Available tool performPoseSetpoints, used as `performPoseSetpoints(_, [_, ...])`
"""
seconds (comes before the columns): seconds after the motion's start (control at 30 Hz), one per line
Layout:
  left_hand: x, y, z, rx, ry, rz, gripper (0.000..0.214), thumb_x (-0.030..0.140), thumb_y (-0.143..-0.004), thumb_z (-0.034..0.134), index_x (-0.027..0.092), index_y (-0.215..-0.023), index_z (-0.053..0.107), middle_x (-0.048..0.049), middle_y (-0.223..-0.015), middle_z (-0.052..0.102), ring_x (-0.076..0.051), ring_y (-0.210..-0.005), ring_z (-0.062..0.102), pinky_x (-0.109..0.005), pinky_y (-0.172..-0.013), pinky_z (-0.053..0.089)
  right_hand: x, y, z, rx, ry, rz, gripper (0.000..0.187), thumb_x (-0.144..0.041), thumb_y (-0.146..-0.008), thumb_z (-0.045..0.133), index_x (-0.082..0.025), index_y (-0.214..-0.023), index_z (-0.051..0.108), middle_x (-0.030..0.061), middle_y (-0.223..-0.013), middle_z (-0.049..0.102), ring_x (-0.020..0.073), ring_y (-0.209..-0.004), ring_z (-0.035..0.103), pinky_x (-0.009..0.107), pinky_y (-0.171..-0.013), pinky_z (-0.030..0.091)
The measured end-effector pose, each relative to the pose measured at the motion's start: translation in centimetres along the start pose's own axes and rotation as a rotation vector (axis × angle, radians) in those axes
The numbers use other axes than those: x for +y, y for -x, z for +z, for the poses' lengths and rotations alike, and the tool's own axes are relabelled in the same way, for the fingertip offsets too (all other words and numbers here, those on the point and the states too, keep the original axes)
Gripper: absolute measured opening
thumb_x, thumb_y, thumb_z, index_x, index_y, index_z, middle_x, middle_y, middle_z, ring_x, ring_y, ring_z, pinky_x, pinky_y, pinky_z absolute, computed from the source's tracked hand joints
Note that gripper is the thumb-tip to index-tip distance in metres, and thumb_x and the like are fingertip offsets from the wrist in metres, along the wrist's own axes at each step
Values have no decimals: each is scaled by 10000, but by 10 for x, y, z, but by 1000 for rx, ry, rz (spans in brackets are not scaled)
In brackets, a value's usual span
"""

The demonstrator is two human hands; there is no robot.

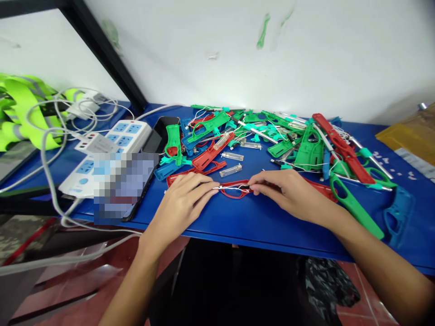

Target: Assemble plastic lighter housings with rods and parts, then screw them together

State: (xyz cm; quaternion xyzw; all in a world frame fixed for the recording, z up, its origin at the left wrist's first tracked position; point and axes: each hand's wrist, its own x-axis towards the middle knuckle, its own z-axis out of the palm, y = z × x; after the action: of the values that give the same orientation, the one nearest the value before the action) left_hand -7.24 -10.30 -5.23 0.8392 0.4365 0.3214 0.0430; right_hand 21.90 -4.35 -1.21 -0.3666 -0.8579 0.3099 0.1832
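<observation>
A red plastic lighter casing half (234, 195) with a finger loop lies near the table's front edge. My left hand (185, 194) is closed over its left part, thumb and fingertips at the end of a thin white wire (233, 187). My right hand (285, 190) pinches a small black part (247, 186) at the wire's other end, over the casing; the fingers partly hide it. Just behind are clear lighter fuel tanks, one of them (231, 170) close to the casing. Under my right wrist another red piece (321, 189) shows in part.
Green, red and blue casing halves (309, 151), metal tubes and wires are heaped along the wall. At left are a white power strip (127, 136), a phone (144, 176) and looping cables. A green casing (356, 208) and a blue one (399, 215) lie at right.
</observation>
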Motion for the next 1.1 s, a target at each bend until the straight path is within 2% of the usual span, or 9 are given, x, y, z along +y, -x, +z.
performPoseSetpoints(0.2, [1, -2, 0, -46, -38, -24, 237, 206, -1102, 624, 217, -1328, 695, -80, -1255, 772, -234, -1105, 710, -412, -966, 538, 0, 0, 4, 21, 22, 1, 199, -316, -1102, 591, -236, -1101, 773, 40, -1055, 849, 198, -857, 770, 306, -773, 536])
performPoseSetpoints(0.3, [7, -6, 2, -9, -62, 21, 242, 178, -1093, 627, 223, -1326, 671, -89, -1309, 763, -254, -1148, 702, -431, -970, 527, 0, -1, 6, 58, 31, 8, 191, -316, -1100, 594, -238, -1060, 764, 39, -1014, 846, 202, -836, 762, 305, -757, 533])
performPoseSetpoints(0.4, [19, -14, 9, 31, -41, 61, 233, 265, -1077, 685, 214, -1302, 655, -97, -1296, 758, -263, -1162, 702, -439, -992, 536, 2, -3, 8, 82, 29, -2, 195, -302, -1098, 591, -234, -1047, 766, 38, -984, 843, 204, -839, 765, 303, -766, 531])
performPoseSetpoints(0.5, [30, -27, 19, 16, 36, 56, 294, 343, -1080, 676, 207, -1337, 633, -108, -1258, 748, -265, -1166, 693, -443, -1019, 556, 4, -4, 10, 89, 22, -12, 203, -296, -1097, 582, -232, -1056, 771, 41, -980, 843, 207, -842, 768, 305, -780, 531])
performPoseSetpoints(0.7, [31, -43, 28, 13, 14, 89, 125, 251, -1115, 591, 185, -1119, 697, -91, -1100, 752, -237, -1006, 653, -417, -944, 557, 6, -4, 13, 97, 18, -21, 201, -291, -1096, 578, -222, -1049, 761, 39, -966, 835, 202, -835, 757, 297, -780, 510])
performPoseSetpoints(0.9, [28, -37, 29, 44, 6, 97, 110, 225, -1106, 611, 195, -1111, 718, -73, -1090, 785, -229, -1013, 647, -413, -946, 538, 5, -5, 14, 81, -18, -24, 207, -293, -1104, 570, -214, -1027, 746, 35, -939, 821, 189, -822, 738, 291, -781, 486])
performPoseSetpoints(1.1, [32, -36, 30, 54, -28, 50, 122, 242, -1108, 614, 197, -1073, 722, -63, -1064, 801, -231, -994, 651, -402, -869, 501, 7, -6, 13, 50, -81, -29, 223, -298, -1111, 561, -212, -992, 728, 19, -881, 795, 173, -786, 718, 276, -779, 476])
